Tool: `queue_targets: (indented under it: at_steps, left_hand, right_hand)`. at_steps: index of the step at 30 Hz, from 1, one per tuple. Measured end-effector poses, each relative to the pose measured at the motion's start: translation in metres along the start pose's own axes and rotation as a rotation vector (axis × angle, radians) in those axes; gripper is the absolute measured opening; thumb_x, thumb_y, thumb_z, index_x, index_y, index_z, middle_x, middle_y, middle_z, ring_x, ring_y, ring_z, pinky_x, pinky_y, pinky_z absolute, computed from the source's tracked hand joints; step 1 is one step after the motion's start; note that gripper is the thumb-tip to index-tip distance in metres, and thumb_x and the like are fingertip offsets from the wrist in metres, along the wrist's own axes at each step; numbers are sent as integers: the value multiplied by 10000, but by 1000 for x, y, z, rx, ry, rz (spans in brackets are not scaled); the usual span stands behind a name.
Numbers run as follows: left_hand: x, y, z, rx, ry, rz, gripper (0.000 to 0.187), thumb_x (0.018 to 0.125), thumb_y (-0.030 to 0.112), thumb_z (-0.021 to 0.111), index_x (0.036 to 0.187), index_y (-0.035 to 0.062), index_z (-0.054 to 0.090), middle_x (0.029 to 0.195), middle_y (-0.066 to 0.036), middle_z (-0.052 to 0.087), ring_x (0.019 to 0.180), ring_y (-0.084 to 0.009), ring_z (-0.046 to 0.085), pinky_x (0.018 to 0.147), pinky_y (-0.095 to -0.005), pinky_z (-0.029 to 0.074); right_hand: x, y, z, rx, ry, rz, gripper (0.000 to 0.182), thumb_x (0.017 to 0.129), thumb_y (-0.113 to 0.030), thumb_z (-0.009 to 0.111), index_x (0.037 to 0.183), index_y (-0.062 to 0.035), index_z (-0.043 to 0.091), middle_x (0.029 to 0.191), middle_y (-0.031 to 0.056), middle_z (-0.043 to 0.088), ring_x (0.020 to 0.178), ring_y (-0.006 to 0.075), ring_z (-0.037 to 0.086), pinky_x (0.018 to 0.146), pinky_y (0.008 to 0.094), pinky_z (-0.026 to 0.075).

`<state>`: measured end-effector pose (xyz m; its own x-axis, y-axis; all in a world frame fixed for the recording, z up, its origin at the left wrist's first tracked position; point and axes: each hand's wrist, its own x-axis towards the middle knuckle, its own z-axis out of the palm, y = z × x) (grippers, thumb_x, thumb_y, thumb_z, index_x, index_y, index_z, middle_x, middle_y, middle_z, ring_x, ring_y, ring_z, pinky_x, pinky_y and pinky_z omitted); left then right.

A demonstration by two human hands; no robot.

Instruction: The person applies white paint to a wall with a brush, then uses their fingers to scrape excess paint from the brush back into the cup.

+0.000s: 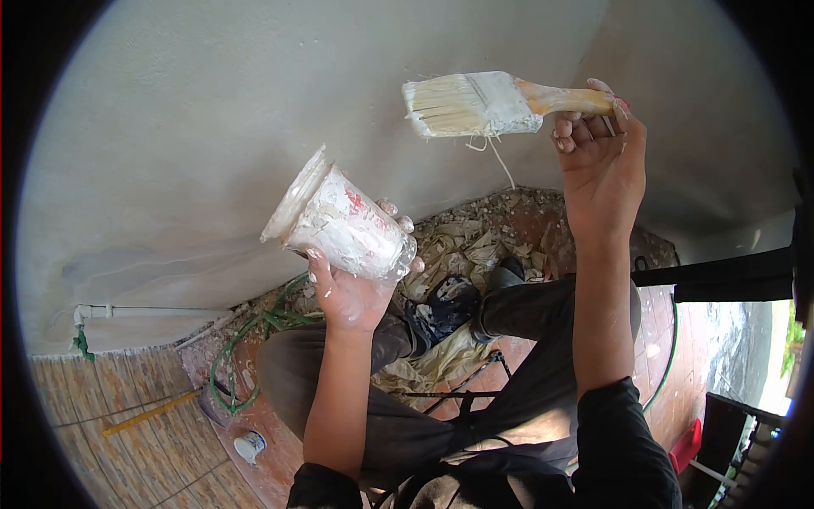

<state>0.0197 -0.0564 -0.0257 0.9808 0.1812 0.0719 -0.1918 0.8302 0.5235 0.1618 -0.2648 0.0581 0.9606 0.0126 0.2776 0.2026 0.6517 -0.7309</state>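
My left hand (356,293) is wrapped round a plastic cup (349,222) smeared with white paint, tilted with its mouth toward the upper left. What is inside the cup is hidden from this side. At the upper right, my right hand (600,148) grips the wooden handle of a wide paintbrush (475,103). The bristles point left and carry white paint, and a loose strand hangs below the ferrule. Both hands have white paint on the fingers. Behind the brush and cup rises a grey plastered wall (356,76).
Crumpled cloth or sheeting (454,348) and debris cover the floor along the wall. A green hose (227,386) curls at the left near a white pipe (153,311). A small white container (249,446) lies on the floor, and a red object (687,445) sits at lower right.
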Motion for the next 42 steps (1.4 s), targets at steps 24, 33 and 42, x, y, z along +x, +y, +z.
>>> queue_targets:
  at_steps: [24, 33, 42]
  left_hand:
    - [10, 5, 18, 98, 105, 203, 714, 926, 487, 460, 1489, 131, 202, 1494, -109, 296, 1355, -289, 326, 1121, -634, 203]
    - [10, 4, 14, 37, 96, 229, 630, 954, 421, 470, 1453, 91, 272, 1453, -114, 359, 1311, -307, 386, 1110, -589, 255]
    - [10, 3, 17, 120, 123, 224, 675, 946, 452, 452, 1477, 108, 217, 1481, -125, 318, 1345, -305, 343, 1120, -633, 197]
  right_hand:
    - [-42, 26, 37, -215, -296, -218, 274, 986, -145, 507, 1154, 70, 487, 904, 169, 650, 769, 218, 668, 670, 313, 545]
    - [-44, 26, 37, -232, -321, -230, 261, 976, -109, 514, 1166, 66, 480, 946, 174, 647, 811, 208, 657, 713, 302, 527]
    - [-43, 24, 37, -226, -326, -238, 269, 970, -112, 526, 1166, 66, 481, 941, 171, 646, 802, 204, 657, 716, 297, 526]
